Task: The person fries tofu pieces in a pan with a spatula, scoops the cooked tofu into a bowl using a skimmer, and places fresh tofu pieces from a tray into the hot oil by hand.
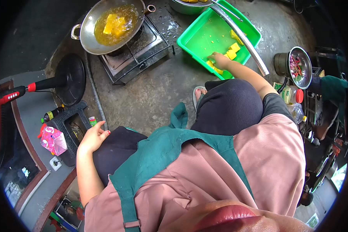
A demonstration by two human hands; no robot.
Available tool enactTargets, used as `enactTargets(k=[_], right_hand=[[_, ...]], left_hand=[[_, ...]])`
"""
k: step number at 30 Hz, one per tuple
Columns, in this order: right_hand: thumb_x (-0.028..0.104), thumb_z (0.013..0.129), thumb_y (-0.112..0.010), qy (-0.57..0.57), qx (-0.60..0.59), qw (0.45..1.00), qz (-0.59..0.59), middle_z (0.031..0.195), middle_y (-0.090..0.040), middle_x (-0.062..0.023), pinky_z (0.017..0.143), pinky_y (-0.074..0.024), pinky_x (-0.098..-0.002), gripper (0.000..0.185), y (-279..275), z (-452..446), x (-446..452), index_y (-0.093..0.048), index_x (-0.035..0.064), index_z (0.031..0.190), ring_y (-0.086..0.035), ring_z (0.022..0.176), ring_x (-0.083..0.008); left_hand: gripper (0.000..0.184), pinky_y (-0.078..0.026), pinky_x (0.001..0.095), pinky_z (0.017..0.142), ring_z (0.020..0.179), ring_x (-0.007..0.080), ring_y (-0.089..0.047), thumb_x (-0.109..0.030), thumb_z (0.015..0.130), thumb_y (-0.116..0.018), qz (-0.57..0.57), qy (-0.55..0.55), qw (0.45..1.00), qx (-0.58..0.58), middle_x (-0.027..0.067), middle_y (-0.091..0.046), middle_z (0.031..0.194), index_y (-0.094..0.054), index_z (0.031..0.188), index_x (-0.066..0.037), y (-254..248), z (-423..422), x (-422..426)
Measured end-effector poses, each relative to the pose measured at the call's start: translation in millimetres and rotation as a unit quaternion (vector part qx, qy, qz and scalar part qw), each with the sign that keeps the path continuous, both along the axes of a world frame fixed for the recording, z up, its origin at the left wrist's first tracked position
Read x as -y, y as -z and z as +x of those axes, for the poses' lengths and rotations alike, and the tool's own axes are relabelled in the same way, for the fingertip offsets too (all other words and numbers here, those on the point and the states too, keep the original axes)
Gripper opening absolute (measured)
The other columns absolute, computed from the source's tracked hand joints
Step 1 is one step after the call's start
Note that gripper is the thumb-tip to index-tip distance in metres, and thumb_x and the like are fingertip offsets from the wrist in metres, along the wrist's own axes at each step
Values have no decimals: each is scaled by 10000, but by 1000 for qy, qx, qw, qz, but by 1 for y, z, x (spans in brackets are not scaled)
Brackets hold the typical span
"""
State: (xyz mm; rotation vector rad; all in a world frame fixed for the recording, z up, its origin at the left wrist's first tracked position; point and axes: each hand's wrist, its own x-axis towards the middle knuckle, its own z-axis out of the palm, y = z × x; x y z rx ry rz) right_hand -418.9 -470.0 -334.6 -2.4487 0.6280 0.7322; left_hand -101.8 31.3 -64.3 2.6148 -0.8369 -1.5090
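My right hand (221,61) reaches into a green plastic basin (183,43), its fingers bent down and closed on a yellow tofu piece (210,63) near the close edge. Other yellow tofu chunks (232,50) lie beside that hand, with crumbs on the basin floor. Over my left knee, my left hand (92,138) is held open with its fingers apart and holds nothing. More yellow pieces (115,25) sit in bubbling oil in a two-handled wok (89,34) on the gas stove (131,58).
A long metal utensil (248,44) crosses the basin's right side. Behind it stands a bowl (187,7) with yellow pieces. At right, a metal pot (283,63) holds chillies and shallots. A gas hose (92,83), a black fan base (70,79) and a pink packet (53,140) are at left.
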Motion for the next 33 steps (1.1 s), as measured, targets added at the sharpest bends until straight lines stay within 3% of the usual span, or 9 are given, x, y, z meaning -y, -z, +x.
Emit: enactTargets(k=[3, 6, 12, 22, 27, 31, 33], right_hand=[[86, 722, -689, -52, 30, 998, -26, 1287, -455, -109, 986, -419, -387, 573, -17, 1, -10, -516, 138, 1266, -440, 1210, -312], [106, 688, -714, -157, -28, 985, -63, 1244, -465, -99, 980, -421, -392, 573, -33, 9, -12, -530, 116, 1231, -414, 1223, -270], [122, 675, -733, -186, -29, 980, -68, 1134, -533, -91, 947, -433, -398, 480, -23, 15, -11, -563, 137, 1124, -472, 1149, -269], [153, 685, -734, -113, -46, 991, -52, 1111, -558, -117, 915, -452, -401, 409, -31, 20, -6, -617, 113, 1074, -534, 1085, -312], [201, 693, -744, 3, 53, 995, -80, 1033, -629, -133, 856, -474, -409, 405, -51, 29, 2, -618, 103, 1065, -592, 1005, -309], [226, 693, -750, 101, 162, 980, -59, 962, -654, -141, 811, -488, -394, 371, -120, 64, 1, -635, 71, 1010, -628, 918, -303], [224, 703, -746, 96, 240, 966, -29, 934, -662, -140, 789, -493, -379, 338, -157, 94, 2, -642, 58, 978, -639, 882, -292]], left_hand=[[536, -485, 340, 788, 843, 236, -645, -236, 856, -655, 14, 4, 1000, 3, 145, -666, 882, -451, 1311, -40, 0, 1, 3], [539, -485, 344, 787, 848, 245, -645, -242, 855, -654, 15, 18, 1000, 10, 150, -666, 884, -451, 1312, -42, 1, 2, 5], [544, -485, 346, 788, 857, 256, -645, -243, 856, -649, 14, 13, 1000, 6, 158, -666, 890, -445, 1318, -41, 1, 1, 3], [579, -482, 348, 819, 898, 271, -646, -258, 851, -642, 8, 14, 1000, 7, 165, -673, 925, -424, 1327, -9, -5, 1, -1], [556, -490, 332, 804, 875, 240, -652, -206, 846, -637, -15, 7, 1000, 9, 159, -677, 935, -431, 1318, 3, -10, 0, -6], [546, -495, 326, 797, 853, 227, -655, -176, 842, -639, -34, 11, 999, 16, 160, -676, 943, -432, 1311, 14, -15, -2, -10], [547, -495, 327, 798, 850, 227, -655, -179, 843, -641, -47, 1, 999, 12, 164, -674, 945, -432, 1310, 15, -18, -5, -11]])
